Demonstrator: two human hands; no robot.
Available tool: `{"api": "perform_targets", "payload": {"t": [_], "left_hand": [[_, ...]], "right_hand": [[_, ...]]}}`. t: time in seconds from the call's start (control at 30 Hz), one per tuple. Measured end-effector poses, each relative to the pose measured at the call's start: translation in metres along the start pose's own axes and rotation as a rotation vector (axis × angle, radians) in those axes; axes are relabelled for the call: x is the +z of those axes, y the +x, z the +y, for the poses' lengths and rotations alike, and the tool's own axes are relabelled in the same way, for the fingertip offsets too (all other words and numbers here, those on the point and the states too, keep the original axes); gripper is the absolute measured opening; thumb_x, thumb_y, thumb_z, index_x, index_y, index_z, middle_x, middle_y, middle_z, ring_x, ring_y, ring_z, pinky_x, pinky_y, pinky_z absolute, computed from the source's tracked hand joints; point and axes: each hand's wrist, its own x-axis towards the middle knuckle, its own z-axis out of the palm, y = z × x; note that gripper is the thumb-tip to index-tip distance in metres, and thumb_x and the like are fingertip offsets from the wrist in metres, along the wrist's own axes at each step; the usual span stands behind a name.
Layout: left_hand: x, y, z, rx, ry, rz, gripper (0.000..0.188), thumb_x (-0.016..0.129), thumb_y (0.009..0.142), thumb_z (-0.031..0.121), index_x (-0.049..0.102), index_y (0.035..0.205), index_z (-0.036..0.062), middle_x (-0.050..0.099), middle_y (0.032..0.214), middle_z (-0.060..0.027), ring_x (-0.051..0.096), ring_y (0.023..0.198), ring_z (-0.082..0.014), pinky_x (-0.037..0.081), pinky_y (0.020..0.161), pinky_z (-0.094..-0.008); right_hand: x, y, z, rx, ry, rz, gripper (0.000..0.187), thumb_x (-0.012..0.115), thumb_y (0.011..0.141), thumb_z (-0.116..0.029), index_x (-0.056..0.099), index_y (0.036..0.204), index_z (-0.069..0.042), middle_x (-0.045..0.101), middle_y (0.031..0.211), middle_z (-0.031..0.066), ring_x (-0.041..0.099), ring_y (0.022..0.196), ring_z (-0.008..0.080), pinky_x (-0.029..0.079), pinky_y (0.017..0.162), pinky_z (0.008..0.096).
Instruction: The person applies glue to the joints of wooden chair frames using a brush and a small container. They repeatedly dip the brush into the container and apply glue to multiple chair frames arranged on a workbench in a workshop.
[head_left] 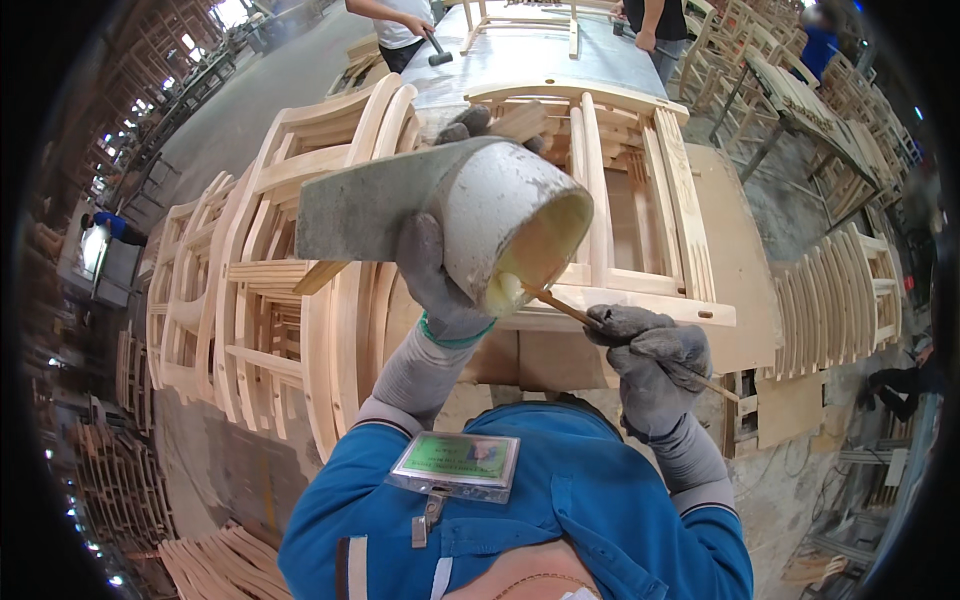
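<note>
My gloved left hand (435,270) is closed round a tilted white container (485,215) with a grey, flat-sided extension to its left. Its round mouth faces me and shows pale yellowish glue-like stuff (508,287) at the lower lip. A wooden strip (322,275) shows partly behind the container, and I cannot make out how it is held. Pinched in my gloved right hand (655,360) is a thin wooden stick (560,305), its tip at the container's lower lip. Behind both hands lies a slatted wooden frame (590,190).
Curved wooden chair frames (270,200) stand stacked on the left, with more frames (840,290) on the right. Beyond is a pale worktable (500,60). One person there holds a mallet (438,52); another person (655,30) stands opposite. Cardboard (730,250) lies under the slatted frame.
</note>
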Motion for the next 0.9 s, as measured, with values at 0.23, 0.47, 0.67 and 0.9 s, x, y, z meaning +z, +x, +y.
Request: {"api": "perform_targets", "payload": {"t": [0.23,0.47,0.67,0.9], "left_hand": [[-0.004,-0.007,-0.028,0.122,0.261,0.282,0.061,0.045,0.086,0.042,0.035,0.126,-0.0029,0.047,0.121,-0.0209,0.053,0.108,-0.0308,0.049,0.090,-0.0439],[-0.063,-0.052,-0.048,0.123,0.675,0.151,0.050,0.040,0.091,0.030,0.031,0.125,-0.0048,0.044,0.122,-0.0259,0.052,0.108,-0.0331,0.049,0.091,-0.0427],[-0.066,-0.063,-0.057,-0.260,0.358,0.326,0.048,0.030,0.094,0.031,0.034,0.124,-0.0049,0.048,0.120,-0.0213,0.051,0.110,-0.0278,0.046,0.094,-0.0395],[-0.073,-0.066,-0.058,-0.342,0.308,0.394,0.048,0.030,0.094,0.034,0.036,0.124,-0.0033,0.049,0.120,-0.0190,0.052,0.109,-0.0257,0.046,0.095,-0.0390]], "right_hand": [[-0.010,-0.026,-0.003,0.073,0.219,0.321,0.021,0.055,0.080,0.010,0.049,0.097,0.000,0.059,0.103,0.0239,0.060,0.097,0.0345,0.052,0.082,0.0479],[-0.113,-0.015,-0.080,0.287,-0.553,0.617,0.015,0.062,0.077,0.003,0.056,0.091,0.007,0.065,0.092,0.0190,0.064,0.085,0.0241,0.053,0.081,0.0348],[-0.182,-0.036,-0.087,0.421,-0.538,0.715,0.018,0.060,0.083,-0.003,0.054,0.096,0.008,0.062,0.091,0.0176,0.064,0.081,0.0220,0.056,0.073,0.0297],[-0.201,-0.044,-0.059,0.415,-0.345,0.790,0.018,0.062,0.081,-0.001,0.054,0.095,0.008,0.062,0.088,0.0166,0.065,0.078,0.0223,0.058,0.070,0.0287]]}}
